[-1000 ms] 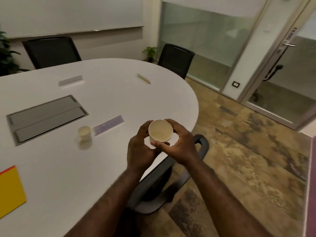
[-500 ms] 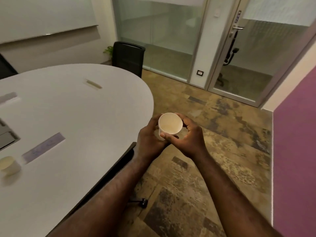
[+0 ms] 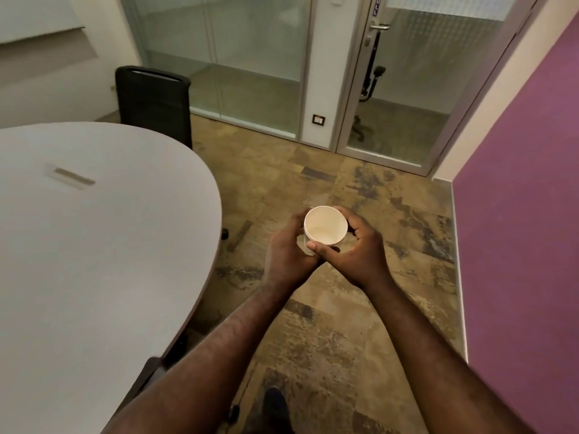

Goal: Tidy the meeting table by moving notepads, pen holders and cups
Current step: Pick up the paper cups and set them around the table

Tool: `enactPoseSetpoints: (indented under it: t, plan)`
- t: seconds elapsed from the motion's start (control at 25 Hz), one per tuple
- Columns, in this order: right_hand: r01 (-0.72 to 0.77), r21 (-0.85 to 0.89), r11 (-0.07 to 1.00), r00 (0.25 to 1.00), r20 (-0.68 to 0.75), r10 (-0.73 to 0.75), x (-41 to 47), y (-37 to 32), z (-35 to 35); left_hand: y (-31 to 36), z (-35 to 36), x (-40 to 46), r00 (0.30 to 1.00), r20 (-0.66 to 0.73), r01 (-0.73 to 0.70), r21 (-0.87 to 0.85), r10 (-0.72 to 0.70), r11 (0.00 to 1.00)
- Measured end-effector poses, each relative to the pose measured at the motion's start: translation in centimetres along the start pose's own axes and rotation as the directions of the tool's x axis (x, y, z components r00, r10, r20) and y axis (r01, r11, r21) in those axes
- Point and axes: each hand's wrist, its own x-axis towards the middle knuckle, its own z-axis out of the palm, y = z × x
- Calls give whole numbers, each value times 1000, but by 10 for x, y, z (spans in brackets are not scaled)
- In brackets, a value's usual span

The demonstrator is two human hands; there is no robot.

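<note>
We hold the cup [image 3: 326, 225] in both grips, left [image 3: 289, 252] and right [image 3: 360, 249] wrapped closed around it, desk [image 3: 94, 245] off left.

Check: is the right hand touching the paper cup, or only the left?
Touching. Head view: the right hand wraps the paper cup, thumb on its near rim, fingers on the far side. The left hand grips it too.

purple wall [image 3: 517, 214], glass door [image 3: 416, 79], mottled floor [image 3: 313, 308]
</note>
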Motion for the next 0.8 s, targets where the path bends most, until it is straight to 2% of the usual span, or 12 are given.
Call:
enactPoseSetpoints:
  t: [0.44, 0.8]
  plan:
    - [-59, 46, 997, 998, 37, 57, 179, 86, 46, -95, 54, 170, 993, 88, 81, 10, -82, 997]
    - [-32, 142, 989, 960, 280, -10, 359, 155, 136, -203, 59, 310, 978, -70, 204, 175, -195, 963]
